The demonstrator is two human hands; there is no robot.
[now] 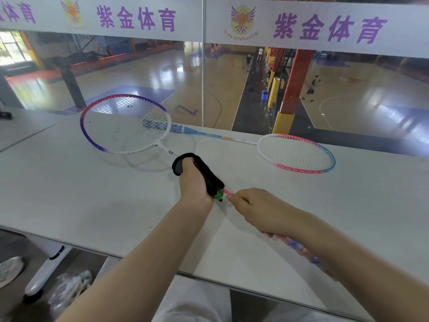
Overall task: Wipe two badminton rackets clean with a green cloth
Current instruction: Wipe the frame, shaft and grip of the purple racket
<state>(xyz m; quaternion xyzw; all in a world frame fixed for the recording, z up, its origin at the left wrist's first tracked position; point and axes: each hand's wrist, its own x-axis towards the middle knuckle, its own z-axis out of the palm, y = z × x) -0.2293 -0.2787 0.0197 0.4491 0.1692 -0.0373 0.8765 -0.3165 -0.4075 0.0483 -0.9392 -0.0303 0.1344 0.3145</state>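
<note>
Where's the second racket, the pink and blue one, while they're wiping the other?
The pink and blue racket lies flat on the white table, far right in the head view, its handle tucked under the purple racket head.

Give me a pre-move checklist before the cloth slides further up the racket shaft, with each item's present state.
1. Left hand wraps the dark cloth with a green patch round the thin shaft of the purple-and-pink framed racket: ok.
2. Right hand grips that racket's pink-and-blue handle: ok.
3. Racket head raised off the white table, a shadow beneath: ok.
4. Dark specks on its strings wiped off: not ok.
5. Pink-and-blue framed second racket lies flat, apart from both hands: ok.
6. Cloth's green side faces the shaft: cannot tell.
</note>
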